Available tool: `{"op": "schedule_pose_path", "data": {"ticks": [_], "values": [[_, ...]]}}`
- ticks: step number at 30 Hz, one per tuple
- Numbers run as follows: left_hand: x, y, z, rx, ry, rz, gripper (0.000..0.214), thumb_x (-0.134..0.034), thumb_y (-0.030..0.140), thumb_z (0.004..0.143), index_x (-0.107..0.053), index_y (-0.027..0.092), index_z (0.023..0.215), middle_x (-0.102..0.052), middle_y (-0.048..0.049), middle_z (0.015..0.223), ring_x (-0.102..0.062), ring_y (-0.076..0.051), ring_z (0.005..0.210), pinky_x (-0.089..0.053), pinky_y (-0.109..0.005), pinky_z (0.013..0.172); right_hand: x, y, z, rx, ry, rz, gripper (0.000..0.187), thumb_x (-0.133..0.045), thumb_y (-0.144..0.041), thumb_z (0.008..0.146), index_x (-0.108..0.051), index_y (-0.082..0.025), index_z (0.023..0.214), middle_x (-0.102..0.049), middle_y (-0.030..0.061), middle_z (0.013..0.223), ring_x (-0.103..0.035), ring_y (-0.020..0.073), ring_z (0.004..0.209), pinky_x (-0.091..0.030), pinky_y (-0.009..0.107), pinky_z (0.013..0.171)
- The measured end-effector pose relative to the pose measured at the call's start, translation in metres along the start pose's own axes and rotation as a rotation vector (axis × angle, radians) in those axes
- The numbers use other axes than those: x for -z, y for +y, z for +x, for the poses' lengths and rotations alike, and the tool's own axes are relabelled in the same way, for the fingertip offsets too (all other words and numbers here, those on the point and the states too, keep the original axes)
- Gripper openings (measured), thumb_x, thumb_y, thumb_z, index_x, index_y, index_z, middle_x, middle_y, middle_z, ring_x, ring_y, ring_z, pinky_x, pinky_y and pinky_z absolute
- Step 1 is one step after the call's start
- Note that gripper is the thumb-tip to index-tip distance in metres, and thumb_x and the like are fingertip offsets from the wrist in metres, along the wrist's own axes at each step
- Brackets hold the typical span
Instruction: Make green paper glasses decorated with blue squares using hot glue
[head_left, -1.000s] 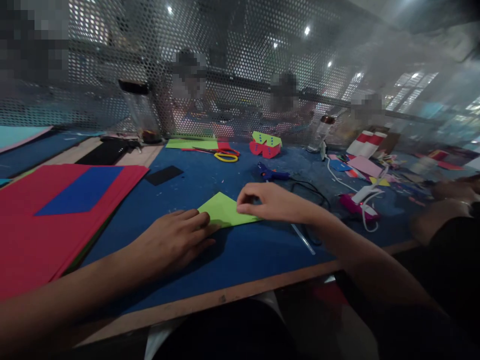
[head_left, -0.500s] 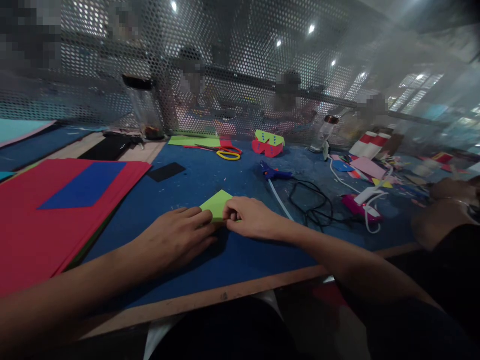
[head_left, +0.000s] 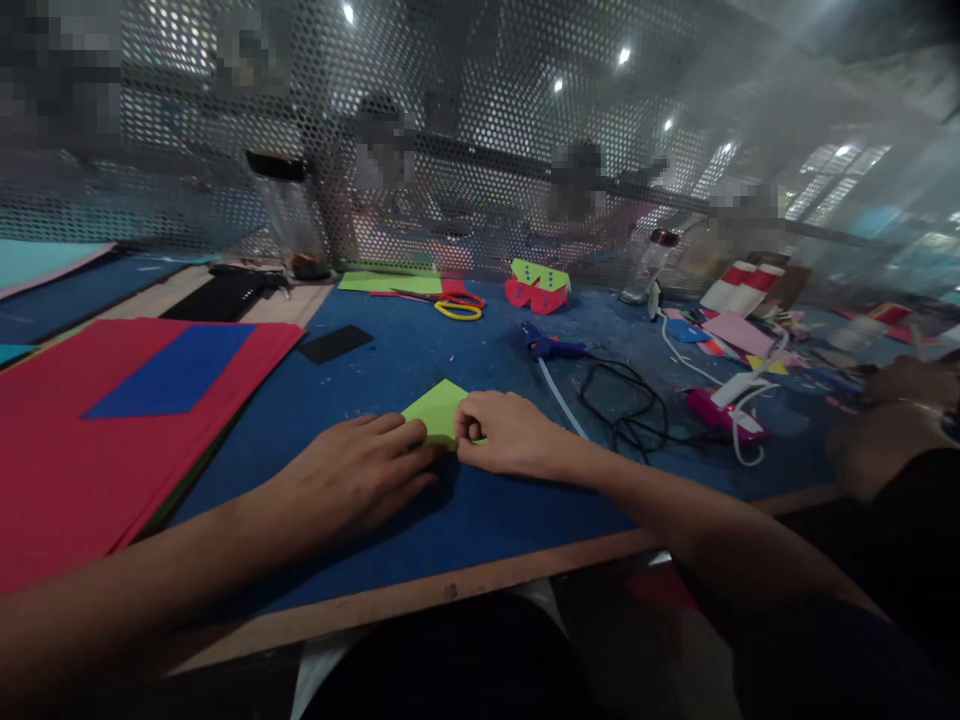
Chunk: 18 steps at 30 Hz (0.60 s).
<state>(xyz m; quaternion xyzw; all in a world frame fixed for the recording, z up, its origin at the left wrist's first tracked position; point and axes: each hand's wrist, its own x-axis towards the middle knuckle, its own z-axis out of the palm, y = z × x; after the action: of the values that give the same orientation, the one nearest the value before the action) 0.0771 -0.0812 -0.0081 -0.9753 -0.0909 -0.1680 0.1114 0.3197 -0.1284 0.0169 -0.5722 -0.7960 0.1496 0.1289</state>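
Observation:
A green folded paper (head_left: 438,409) lies on the blue table mat (head_left: 480,510) in front of me. My left hand (head_left: 354,476) rests flat on its near left corner, fingers stretched out and pressing down. My right hand (head_left: 501,434) covers the paper's right side, its fingers curled and pinched together on the paper's edge. Only the far tip of the paper shows between the two hands.
A stack of red sheets (head_left: 67,450) with a blue sheet (head_left: 172,369) on top lies at the left. Behind are scissors (head_left: 454,305), a blue glue gun (head_left: 551,347) with black cable (head_left: 626,405), a pink glue gun (head_left: 724,415), a green-and-red paper piece (head_left: 536,285), a mesh screen (head_left: 450,130). Another person's hand (head_left: 900,385) is at right.
My right hand has slid left along the green paper toward my left hand, folding it smaller; less of the paper shows now. My left hand stayed in place.

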Motion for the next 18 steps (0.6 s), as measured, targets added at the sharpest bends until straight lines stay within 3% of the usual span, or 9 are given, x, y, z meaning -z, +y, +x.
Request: {"op": "schedule_pose_path", "data": {"ticks": [18], "values": [[0.001, 0.000, 0.000, -0.003, 0.008, -0.010, 0.034, -0.046, 0.033, 0.117, -0.077, 0.019, 0.122, -0.073, -0.0078, 0.098, -0.066, -0.023, 0.082, -0.052, -0.038, 0.074, 0.025, 0.012, -0.020, -0.098, -0.080, 0.028, 0.005, -0.065, -0.018, 0.086, -0.070, -0.020, 0.086, -0.075, 0.0027, 0.096, -0.065, 0.0161, 0.081, -0.040, 0.027, 0.071]]}}
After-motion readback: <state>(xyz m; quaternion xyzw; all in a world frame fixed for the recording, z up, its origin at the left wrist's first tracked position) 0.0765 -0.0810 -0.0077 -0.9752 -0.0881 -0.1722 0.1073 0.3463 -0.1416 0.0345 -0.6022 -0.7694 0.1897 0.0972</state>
